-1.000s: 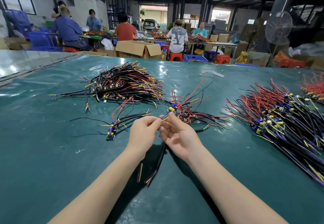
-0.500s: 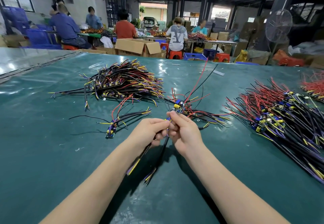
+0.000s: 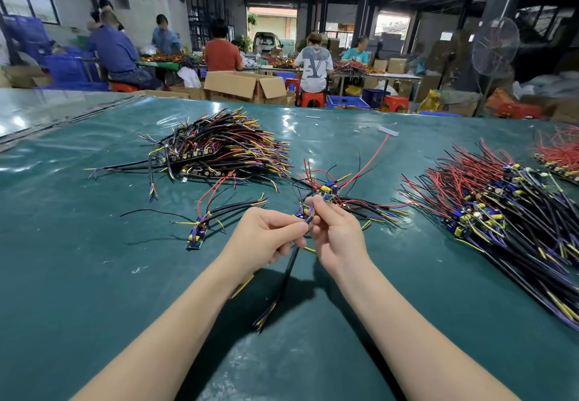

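Above the green table (image 3: 94,275), my left hand (image 3: 266,237) and my right hand (image 3: 336,233) meet at the centre. Both pinch one small wired circuit board (image 3: 302,214) with blue and yellow parts, held up between the fingertips. Its black cable (image 3: 286,275) hangs down below my hands and ends in purple and yellow leads near the table. A second small board with red and black wires (image 3: 329,190) shows just beyond my right fingertips; whether my fingers touch it is unclear.
A big heap of wired boards (image 3: 219,149) lies far left, a long heap (image 3: 501,212) on the right, another (image 3: 557,156) at the far right edge. One single board with wires (image 3: 197,234) lies left of my hands. People work at tables behind.
My hands have lifted slightly and drawn the board's cable up off the table. The red wire beyond my fingers has swung to the right.
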A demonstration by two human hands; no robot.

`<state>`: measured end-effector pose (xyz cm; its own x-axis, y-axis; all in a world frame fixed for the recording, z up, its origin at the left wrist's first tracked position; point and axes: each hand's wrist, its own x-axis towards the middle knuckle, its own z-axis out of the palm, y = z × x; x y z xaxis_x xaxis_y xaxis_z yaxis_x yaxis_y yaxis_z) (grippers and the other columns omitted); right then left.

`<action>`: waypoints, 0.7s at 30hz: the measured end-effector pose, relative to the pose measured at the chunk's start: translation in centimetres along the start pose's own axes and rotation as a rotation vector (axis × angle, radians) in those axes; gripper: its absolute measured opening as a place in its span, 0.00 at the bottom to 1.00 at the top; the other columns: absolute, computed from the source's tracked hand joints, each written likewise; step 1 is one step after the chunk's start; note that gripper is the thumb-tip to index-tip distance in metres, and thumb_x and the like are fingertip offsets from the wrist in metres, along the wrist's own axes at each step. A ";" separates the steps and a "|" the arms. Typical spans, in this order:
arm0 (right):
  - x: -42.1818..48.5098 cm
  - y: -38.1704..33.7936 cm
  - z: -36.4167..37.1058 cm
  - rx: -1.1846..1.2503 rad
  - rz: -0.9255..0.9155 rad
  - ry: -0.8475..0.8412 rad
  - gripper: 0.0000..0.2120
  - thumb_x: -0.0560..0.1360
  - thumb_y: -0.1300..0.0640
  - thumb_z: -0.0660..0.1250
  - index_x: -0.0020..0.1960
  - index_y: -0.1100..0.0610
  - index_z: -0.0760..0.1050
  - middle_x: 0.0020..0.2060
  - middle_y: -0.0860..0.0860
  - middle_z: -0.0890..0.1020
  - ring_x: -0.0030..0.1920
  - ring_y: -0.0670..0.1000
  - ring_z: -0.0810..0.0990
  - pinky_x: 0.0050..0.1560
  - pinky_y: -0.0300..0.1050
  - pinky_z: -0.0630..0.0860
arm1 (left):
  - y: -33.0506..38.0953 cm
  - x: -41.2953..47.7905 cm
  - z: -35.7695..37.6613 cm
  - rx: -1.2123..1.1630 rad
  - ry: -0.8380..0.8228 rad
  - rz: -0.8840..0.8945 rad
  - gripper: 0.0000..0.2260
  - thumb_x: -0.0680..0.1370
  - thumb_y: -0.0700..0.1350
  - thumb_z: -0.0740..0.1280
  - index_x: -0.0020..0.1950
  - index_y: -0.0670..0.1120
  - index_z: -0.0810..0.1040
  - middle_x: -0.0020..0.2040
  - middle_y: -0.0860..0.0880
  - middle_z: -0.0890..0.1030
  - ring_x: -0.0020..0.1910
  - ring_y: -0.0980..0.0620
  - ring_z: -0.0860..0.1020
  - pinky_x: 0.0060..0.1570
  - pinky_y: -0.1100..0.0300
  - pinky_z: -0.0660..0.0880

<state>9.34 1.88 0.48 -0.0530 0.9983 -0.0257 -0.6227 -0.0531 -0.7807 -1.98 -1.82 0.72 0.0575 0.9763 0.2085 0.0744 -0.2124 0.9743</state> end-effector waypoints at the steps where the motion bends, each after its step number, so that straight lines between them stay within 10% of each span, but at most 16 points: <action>1: 0.0 0.1 0.1 0.030 0.004 -0.006 0.10 0.76 0.66 0.61 0.37 0.63 0.75 0.19 0.47 0.73 0.18 0.40 0.69 0.20 0.29 0.65 | 0.1 -0.1 0.1 -0.044 0.011 0.008 0.16 0.75 0.33 0.65 0.32 0.48 0.82 0.24 0.52 0.78 0.19 0.60 0.66 0.18 0.71 0.59; 10: 1.0 -1.0 -1.3 0.125 0.081 0.167 0.09 0.77 0.61 0.62 0.38 0.60 0.72 0.19 0.45 0.75 0.16 0.40 0.66 0.16 0.29 0.56 | -0.9 -0.1 0.9 0.411 -0.035 -0.060 0.13 0.77 0.43 0.63 0.32 0.51 0.76 0.22 0.55 0.72 0.20 0.60 0.68 0.18 0.69 0.62; 21: 2.0 -2.4 -2.4 0.229 0.000 0.191 0.10 0.77 0.62 0.62 0.38 0.61 0.73 0.19 0.46 0.74 0.16 0.41 0.65 0.16 0.29 0.57 | -0.4 -0.3 0.6 0.127 -0.196 -0.142 0.11 0.77 0.39 0.63 0.37 0.47 0.80 0.23 0.54 0.75 0.19 0.60 0.68 0.20 0.71 0.62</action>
<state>12.61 4.11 0.85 0.0814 0.9839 -0.1591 -0.7838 -0.0355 -0.6199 -1.39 -2.04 0.27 0.2280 0.9729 0.0382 0.2186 -0.0894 0.9717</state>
